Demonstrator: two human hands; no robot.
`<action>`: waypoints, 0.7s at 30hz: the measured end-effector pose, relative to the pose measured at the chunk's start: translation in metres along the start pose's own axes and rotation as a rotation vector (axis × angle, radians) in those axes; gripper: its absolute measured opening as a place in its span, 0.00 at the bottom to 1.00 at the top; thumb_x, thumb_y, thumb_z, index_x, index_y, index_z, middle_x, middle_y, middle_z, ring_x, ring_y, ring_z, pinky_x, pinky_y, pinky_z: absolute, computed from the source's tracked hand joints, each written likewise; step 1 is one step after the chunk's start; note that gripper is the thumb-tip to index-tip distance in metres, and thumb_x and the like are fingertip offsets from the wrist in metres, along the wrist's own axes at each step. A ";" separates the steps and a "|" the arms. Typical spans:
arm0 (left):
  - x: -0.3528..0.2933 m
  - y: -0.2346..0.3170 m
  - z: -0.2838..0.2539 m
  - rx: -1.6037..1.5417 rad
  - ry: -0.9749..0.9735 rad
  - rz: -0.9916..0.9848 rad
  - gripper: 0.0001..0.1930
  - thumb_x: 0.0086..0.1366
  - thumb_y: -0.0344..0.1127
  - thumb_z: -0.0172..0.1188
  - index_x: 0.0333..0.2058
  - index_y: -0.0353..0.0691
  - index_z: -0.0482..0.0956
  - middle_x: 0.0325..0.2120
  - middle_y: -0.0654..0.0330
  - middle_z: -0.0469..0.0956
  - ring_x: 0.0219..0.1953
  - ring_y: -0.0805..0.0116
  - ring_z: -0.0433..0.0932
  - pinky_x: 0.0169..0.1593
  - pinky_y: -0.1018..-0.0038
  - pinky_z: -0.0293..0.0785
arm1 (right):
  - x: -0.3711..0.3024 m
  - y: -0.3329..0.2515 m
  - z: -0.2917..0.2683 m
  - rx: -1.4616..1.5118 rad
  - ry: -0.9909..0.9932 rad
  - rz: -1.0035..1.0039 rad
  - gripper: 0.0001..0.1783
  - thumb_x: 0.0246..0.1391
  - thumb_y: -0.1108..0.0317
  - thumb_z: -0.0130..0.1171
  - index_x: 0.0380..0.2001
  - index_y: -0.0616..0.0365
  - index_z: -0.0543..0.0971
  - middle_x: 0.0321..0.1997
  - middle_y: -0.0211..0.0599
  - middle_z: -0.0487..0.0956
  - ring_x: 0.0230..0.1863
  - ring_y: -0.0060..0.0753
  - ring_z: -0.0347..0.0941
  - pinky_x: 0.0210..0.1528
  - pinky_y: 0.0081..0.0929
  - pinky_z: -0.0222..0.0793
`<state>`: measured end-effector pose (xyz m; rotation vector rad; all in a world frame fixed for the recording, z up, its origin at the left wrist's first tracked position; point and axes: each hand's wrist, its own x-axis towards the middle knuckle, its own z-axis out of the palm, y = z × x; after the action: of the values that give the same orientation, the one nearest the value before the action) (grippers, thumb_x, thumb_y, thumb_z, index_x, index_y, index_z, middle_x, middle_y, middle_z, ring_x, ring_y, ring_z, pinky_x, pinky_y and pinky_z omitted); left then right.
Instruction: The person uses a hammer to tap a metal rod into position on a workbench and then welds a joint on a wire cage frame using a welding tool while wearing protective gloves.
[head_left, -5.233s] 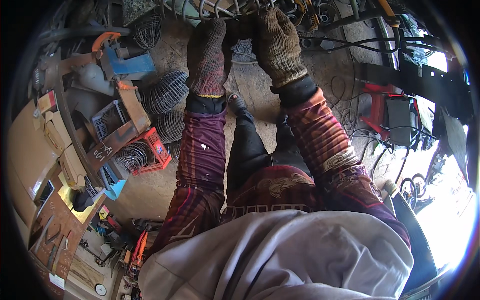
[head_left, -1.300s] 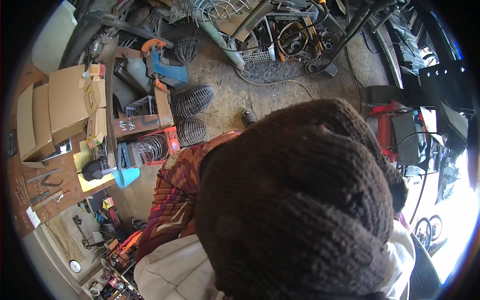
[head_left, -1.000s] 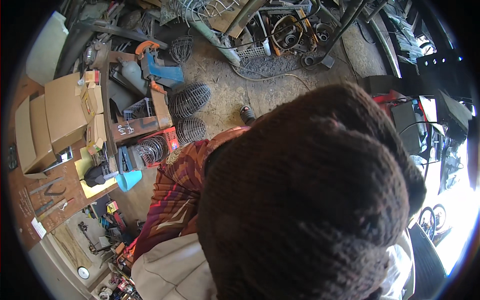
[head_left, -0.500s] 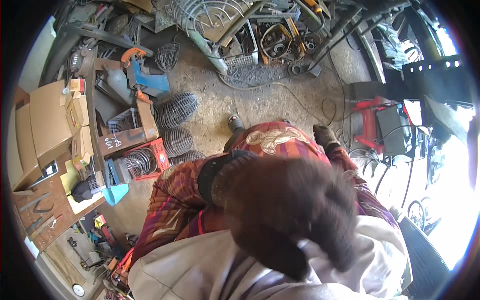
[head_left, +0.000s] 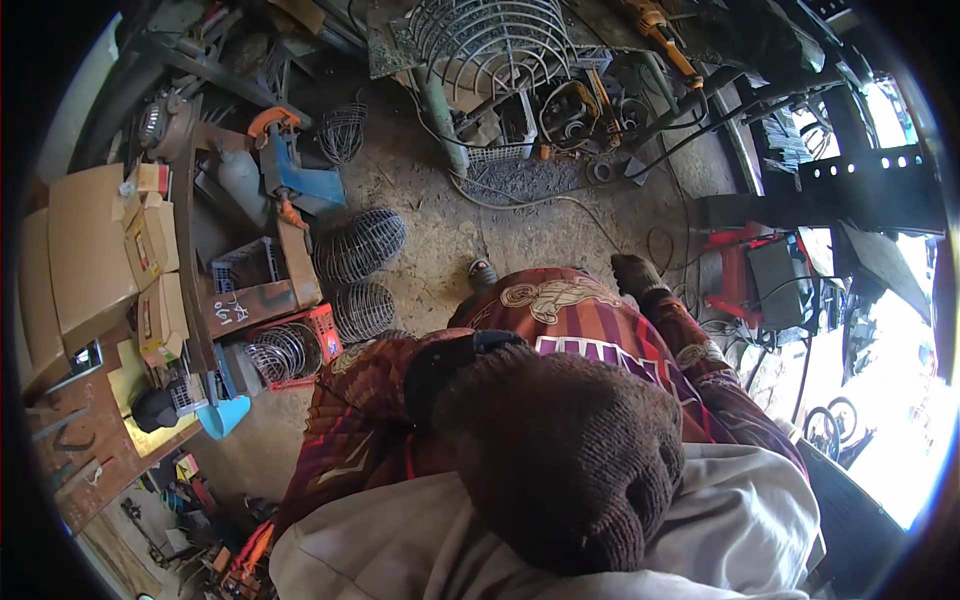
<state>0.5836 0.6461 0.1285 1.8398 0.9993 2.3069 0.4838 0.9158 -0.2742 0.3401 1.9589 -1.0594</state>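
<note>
My left hand [head_left: 575,455], in a brown knit glove, is raised close in front of the view, over my patterned maroon shirt [head_left: 545,300]. Its fingers curl inward with their inner side turned away, so I cannot make out whether anything is in them. A dark band [head_left: 425,380] wraps the wrist. Farther off, beside my belly, my right hand [head_left: 640,275] hangs low in a similar glove, its fingers loosely extended and nothing visible in them. Pale cloth [head_left: 390,535] drapes across the lower edge, just behind the raised glove.
Round wire cages [head_left: 360,245] stand on the floor to the left, by a red crate [head_left: 325,335] of wire rings. A blue clamp-like tool [head_left: 305,185] and cardboard boxes [head_left: 90,260] sit beyond. Ahead, a hose [head_left: 530,203] crosses the floor; a red-framed machine [head_left: 735,275] is at right.
My left hand's fingers, blurred and partly spread before, have curled in. My right hand has shifted slightly left in the picture. The view has tilted a little.
</note>
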 end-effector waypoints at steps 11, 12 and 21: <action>-0.100 0.057 -0.070 0.384 0.474 -0.678 0.12 0.58 0.41 0.63 0.37 0.41 0.82 0.32 0.56 0.81 0.35 0.57 0.80 0.43 0.67 0.75 | -0.029 -0.022 0.046 0.046 0.116 0.051 0.20 0.58 0.51 0.55 0.34 0.59 0.78 0.23 0.28 0.73 0.21 0.24 0.69 0.20 0.28 0.68; -0.112 0.060 -0.070 0.473 0.670 -0.857 0.12 0.58 0.41 0.63 0.38 0.41 0.82 0.31 0.56 0.81 0.34 0.57 0.80 0.42 0.68 0.75 | -0.029 -0.011 0.047 0.070 0.113 0.075 0.20 0.58 0.50 0.55 0.33 0.58 0.78 0.23 0.28 0.73 0.21 0.24 0.69 0.20 0.28 0.67; -0.348 0.032 -0.083 1.064 -0.031 -1.822 0.18 0.62 0.46 0.48 0.33 0.37 0.80 0.29 0.47 0.79 0.37 0.48 0.80 0.42 0.58 0.75 | -0.041 0.033 0.057 0.021 0.128 0.086 0.20 0.56 0.48 0.55 0.31 0.56 0.77 0.22 0.31 0.73 0.18 0.28 0.68 0.19 0.30 0.65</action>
<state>0.6275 0.4436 -0.1654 0.1733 2.4493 0.5476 0.5590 0.8972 -0.2753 0.5095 2.0281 -1.0253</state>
